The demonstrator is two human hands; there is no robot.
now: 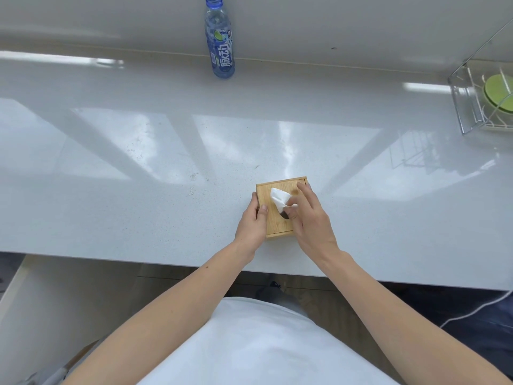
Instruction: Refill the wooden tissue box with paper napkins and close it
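1. The tissue box is pale wood with a smooth, satiny lid showing fine grain.
2. The napkin poking from its slot is soft white paper, crumpled and matt.
3. The countertop is a glossy, speckled white slab, perhaps polished stone, mirroring window light.
4. The bottle is clear blue plastic with a shiny printed label.
5. The rack is bright metal wire holding a smooth green dish.

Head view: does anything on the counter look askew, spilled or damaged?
Nothing stands out. The wooden tissue box sits flat with its lid on, a napkin poking up through the slot. The blue bottle stands upright, and only faint specks mark the counter.
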